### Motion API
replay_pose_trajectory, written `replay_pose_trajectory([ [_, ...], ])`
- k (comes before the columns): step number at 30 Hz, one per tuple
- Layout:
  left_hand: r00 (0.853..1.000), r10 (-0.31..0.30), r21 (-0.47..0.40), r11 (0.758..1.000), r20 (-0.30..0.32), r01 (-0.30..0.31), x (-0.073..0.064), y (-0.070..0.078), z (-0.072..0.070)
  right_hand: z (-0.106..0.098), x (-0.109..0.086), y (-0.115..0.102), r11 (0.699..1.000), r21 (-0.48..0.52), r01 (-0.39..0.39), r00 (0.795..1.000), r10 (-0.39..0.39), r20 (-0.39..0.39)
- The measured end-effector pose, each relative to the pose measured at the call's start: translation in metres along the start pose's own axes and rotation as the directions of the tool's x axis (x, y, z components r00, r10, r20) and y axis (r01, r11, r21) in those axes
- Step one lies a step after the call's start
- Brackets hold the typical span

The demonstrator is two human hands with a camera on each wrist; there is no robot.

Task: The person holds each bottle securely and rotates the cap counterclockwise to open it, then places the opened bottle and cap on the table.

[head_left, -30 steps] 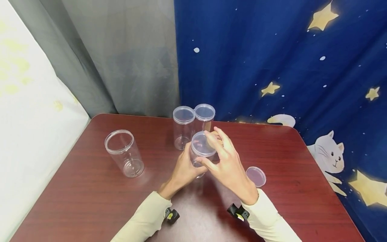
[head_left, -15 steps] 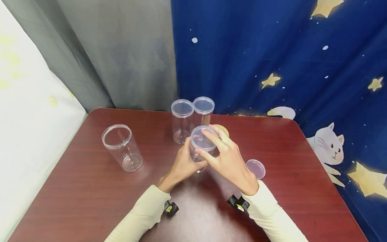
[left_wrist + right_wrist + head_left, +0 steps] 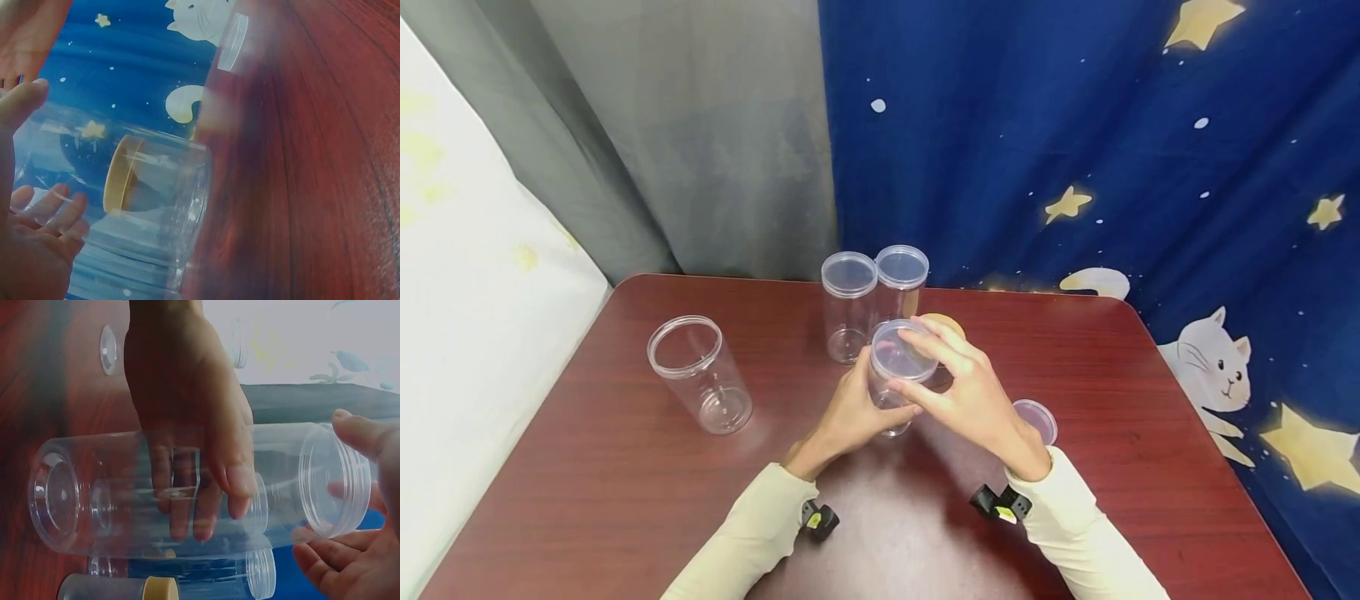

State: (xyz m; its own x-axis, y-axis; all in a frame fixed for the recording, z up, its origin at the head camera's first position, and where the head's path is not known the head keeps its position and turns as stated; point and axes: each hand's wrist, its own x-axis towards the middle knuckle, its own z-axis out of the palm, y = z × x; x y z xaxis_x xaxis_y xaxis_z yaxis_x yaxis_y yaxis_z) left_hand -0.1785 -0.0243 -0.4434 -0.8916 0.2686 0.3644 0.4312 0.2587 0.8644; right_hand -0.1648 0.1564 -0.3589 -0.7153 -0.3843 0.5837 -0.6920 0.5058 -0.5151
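A clear cylindrical jar [image 3: 275, 487] stands upright between my two hands, with a translucent screw lid [image 3: 897, 354] on its mouth. My left hand [image 3: 848, 412] wraps round the jar's body from the left, its fingers showing through the clear wall in the right wrist view. With thumb and fingers spread round the lid's edge, my right hand [image 3: 973, 400] grips the lid from the right. In the left wrist view the jar's lower wall [image 3: 169, 169] shows, and a yellow cap [image 3: 125, 175] is seen through it.
Two lidded clear jars, one left [image 3: 848, 321] and one right [image 3: 901, 271], stand at the back. A lidless jar [image 3: 703, 375] stands at the left. A loose lid [image 3: 1036, 419] lies right of my right hand. A frosted container [image 3: 106, 589] with a yellow cap stands behind the held jar.
My right hand's raised fingers have come down onto the lid's edge, and the right wrist has turned slightly outward. The left hand keeps its hold. The head view has shifted slightly.
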Motion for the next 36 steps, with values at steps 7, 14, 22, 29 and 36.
replay_pose_trajectory([
  [7,0.999,-0.018,-0.042,0.999,0.049,0.02,0.003,0.001,-0.005,-0.004,0.004,0.004,1.0,0.025,0.019,0.999,-0.02,0.046],
  [14,0.994,-0.044,-0.085,0.995,0.099,0.053,0.004,0.001,-0.002,-0.009,0.002,0.006,0.999,0.044,0.006,0.997,-0.009,0.075],
  [22,0.99,-0.033,-0.142,0.988,0.138,0.053,0.002,-0.003,-0.003,-0.009,0.002,0.01,0.996,0.087,0.035,0.993,-0.044,0.11],
  [29,0.985,-0.053,-0.15,0.986,0.163,0.078,0.006,0.0,-0.009,-0.011,0.006,0.012,0.994,0.101,0.041,0.99,-0.054,0.127],
  [36,0.982,-0.048,-0.19,0.978,0.185,0.084,0.007,-0.001,-0.012,-0.01,0.008,0.015,0.99,0.131,0.055,0.987,-0.073,0.14],
])
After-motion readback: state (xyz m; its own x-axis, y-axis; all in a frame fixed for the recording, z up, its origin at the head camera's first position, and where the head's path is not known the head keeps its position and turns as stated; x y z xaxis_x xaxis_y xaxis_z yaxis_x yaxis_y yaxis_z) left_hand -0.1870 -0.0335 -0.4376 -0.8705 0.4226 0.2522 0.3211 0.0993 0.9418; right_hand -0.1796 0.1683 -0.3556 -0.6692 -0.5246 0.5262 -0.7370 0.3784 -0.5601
